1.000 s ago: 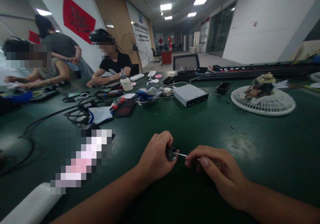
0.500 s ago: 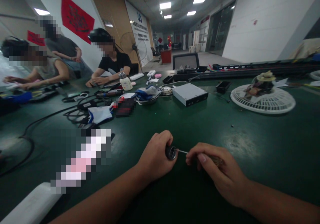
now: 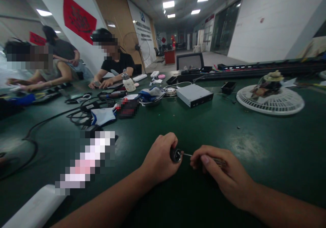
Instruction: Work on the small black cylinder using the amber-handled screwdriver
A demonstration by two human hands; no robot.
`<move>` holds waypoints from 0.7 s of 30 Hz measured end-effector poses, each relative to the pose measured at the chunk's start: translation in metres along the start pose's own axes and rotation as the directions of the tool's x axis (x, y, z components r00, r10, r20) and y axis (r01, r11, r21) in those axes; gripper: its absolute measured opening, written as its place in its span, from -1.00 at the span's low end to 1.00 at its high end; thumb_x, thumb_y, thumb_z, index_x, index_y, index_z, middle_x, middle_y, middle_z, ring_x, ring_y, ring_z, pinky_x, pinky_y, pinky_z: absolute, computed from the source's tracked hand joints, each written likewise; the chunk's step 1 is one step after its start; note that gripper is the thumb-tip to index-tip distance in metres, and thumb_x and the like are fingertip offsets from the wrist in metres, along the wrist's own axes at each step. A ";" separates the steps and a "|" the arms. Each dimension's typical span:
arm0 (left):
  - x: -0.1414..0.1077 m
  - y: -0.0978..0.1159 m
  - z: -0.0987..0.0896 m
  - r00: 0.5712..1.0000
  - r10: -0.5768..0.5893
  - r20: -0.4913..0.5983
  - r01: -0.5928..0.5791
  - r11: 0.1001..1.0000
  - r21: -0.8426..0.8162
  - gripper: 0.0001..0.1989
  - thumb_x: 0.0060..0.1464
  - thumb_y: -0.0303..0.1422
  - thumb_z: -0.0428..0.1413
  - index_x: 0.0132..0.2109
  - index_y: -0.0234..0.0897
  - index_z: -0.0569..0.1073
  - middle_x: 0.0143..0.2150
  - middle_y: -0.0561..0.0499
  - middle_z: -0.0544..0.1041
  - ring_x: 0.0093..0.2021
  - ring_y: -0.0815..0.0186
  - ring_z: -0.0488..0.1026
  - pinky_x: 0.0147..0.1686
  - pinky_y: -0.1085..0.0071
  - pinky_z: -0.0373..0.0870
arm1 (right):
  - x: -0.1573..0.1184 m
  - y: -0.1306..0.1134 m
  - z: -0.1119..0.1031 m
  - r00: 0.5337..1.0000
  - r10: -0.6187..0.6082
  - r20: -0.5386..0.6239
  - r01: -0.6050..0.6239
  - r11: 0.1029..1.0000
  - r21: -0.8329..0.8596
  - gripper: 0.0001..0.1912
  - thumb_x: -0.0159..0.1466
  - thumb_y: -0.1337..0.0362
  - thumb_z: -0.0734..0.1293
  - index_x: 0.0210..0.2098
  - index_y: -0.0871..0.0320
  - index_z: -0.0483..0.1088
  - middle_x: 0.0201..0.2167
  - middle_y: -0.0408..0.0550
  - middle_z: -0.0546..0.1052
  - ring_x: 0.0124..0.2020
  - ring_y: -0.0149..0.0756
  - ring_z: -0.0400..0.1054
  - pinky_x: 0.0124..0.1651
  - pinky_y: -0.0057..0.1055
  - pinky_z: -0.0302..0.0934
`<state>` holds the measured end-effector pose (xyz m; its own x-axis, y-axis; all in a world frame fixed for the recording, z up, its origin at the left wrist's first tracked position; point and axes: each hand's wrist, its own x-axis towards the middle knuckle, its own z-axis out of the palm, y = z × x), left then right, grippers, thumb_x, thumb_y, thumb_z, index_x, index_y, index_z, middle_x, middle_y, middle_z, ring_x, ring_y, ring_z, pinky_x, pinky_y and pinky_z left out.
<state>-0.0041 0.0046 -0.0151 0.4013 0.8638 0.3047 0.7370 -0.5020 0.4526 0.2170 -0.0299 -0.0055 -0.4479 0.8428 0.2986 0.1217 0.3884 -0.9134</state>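
A small dark round part (image 3: 176,155) with a shiny rim sits in my left hand (image 3: 159,160), whose fingers wrap round it. Its open end faces right and toward me. My right hand (image 3: 221,170) is closed on a thin screwdriver-like tool (image 3: 187,155) with a yellowish-brown handle, mostly hidden by the fingers. The metal shaft points left, and its tip is at the rim of the round part; whether it touches is too small to tell. Both hands are above the dark green table (image 3: 198,129).
Farther back stand a grey metal box (image 3: 195,94), a white fan grille (image 3: 271,100), a bowl with cloth (image 3: 151,97) and a white bottle (image 3: 128,82). Cables and a white-and-blue cloth (image 3: 104,116) lie left. A white object (image 3: 35,206) is near left. People sit at the far left.
The view has shifted slightly. The round part is turned a little in my left hand. My right hand keeps its grip on the tool.
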 end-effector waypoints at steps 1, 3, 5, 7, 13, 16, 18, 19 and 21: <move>0.000 0.000 0.000 1.000 0.001 0.001 -0.001 1.000 -0.002 -0.76 0.03 -0.44 0.12 -0.32 -0.19 0.14 -0.35 0.07 0.38 -0.35 0.29 0.27 -0.34 0.34 0.16 | 0.000 -0.001 0.000 1.000 -0.011 0.007 0.011 1.000 0.000 -0.73 0.47 0.23 0.17 -0.12 0.08 0.51 -0.29 -0.08 0.57 -0.30 -0.32 0.45 -0.27 -0.39 0.29; 0.000 -0.001 0.000 1.000 -0.002 0.001 0.002 1.000 -0.007 -0.75 0.02 -0.44 0.13 -0.32 -0.19 0.14 -0.35 0.06 0.38 -0.34 0.29 0.27 -0.35 0.34 0.16 | 0.000 -0.003 -0.001 0.999 -0.037 0.037 0.037 0.999 0.004 -0.75 0.46 0.25 0.18 -0.10 0.08 0.51 -0.27 -0.07 0.58 -0.30 -0.33 0.45 -0.25 -0.38 0.29; -0.001 0.000 -0.001 1.000 -0.002 0.001 0.002 1.000 -0.009 -0.76 0.03 -0.43 0.13 -0.32 -0.19 0.14 -0.35 0.06 0.38 -0.34 0.29 0.27 -0.35 0.34 0.17 | 0.000 -0.005 -0.001 0.995 -0.060 0.080 0.059 0.998 0.013 -0.76 0.45 0.26 0.19 -0.10 0.09 0.50 -0.28 -0.08 0.58 -0.29 -0.33 0.45 -0.24 -0.39 0.29; 0.000 0.001 -0.002 1.000 0.004 0.003 -0.004 1.000 -0.005 -0.76 0.03 -0.42 0.13 -0.32 -0.19 0.14 -0.35 0.06 0.38 -0.35 0.29 0.27 -0.34 0.34 0.17 | 0.001 -0.007 -0.001 0.992 -0.067 0.111 0.065 0.998 0.026 -0.76 0.45 0.27 0.19 -0.14 0.10 0.50 -0.29 -0.08 0.58 -0.29 -0.34 0.45 -0.24 -0.40 0.29; 0.001 0.003 -0.004 1.000 -0.010 0.014 0.010 1.000 -0.002 -0.76 0.03 -0.43 0.12 -0.33 -0.19 0.14 -0.37 0.07 0.37 -0.37 0.30 0.26 -0.34 0.33 0.16 | 0.000 -0.004 0.000 0.998 0.001 0.057 0.000 1.000 -0.020 -0.73 0.47 0.26 0.17 -0.20 0.09 0.50 -0.35 -0.13 0.56 -0.37 -0.38 0.42 -0.33 -0.43 0.25; 0.001 0.003 -0.003 1.000 -0.016 0.005 0.016 1.000 -0.004 -0.76 0.02 -0.44 0.12 -0.33 -0.19 0.15 -0.36 0.07 0.37 -0.36 0.29 0.26 -0.35 0.34 0.15 | 0.000 -0.002 0.002 1.000 0.021 0.017 -0.020 1.000 -0.014 -0.73 0.48 0.24 0.17 -0.16 0.08 0.50 -0.32 -0.13 0.56 -0.31 -0.36 0.45 -0.29 -0.43 0.27; 0.000 0.003 -0.003 1.000 -0.014 0.008 0.014 1.000 -0.009 -0.76 0.00 -0.45 0.13 -0.32 -0.19 0.16 -0.36 0.07 0.37 -0.36 0.30 0.26 -0.35 0.34 0.15 | 0.000 -0.002 0.002 0.999 0.030 -0.011 -0.030 1.000 -0.001 -0.74 0.48 0.24 0.17 -0.12 0.07 0.50 -0.29 -0.12 0.57 -0.27 -0.36 0.46 -0.27 -0.43 0.28; 0.000 0.002 -0.003 1.000 -0.013 0.009 0.013 1.000 -0.010 -0.76 -0.01 -0.46 0.13 -0.31 -0.19 0.16 -0.36 0.06 0.37 -0.36 0.30 0.26 -0.35 0.34 0.16 | 0.000 -0.002 0.002 0.999 0.028 -0.019 -0.028 1.000 0.002 -0.74 0.48 0.25 0.17 -0.11 0.07 0.50 -0.28 -0.11 0.57 -0.27 -0.36 0.46 -0.26 -0.43 0.28; 0.000 0.002 -0.003 1.000 -0.011 0.006 0.011 1.000 -0.009 -0.76 -0.02 -0.47 0.14 -0.31 -0.20 0.18 -0.36 0.06 0.37 -0.35 0.30 0.26 -0.35 0.35 0.16 | 0.001 -0.003 0.001 1.000 0.002 -0.012 -0.002 1.000 0.000 -0.74 0.47 0.25 0.18 -0.10 0.06 0.50 -0.27 -0.12 0.57 -0.30 -0.37 0.43 -0.27 -0.43 0.27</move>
<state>-0.0044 0.0036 -0.0116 0.3962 0.8696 0.2946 0.7362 -0.4927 0.4639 0.2154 -0.0307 -0.0023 -0.4366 0.8482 0.2999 0.1230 0.3865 -0.9140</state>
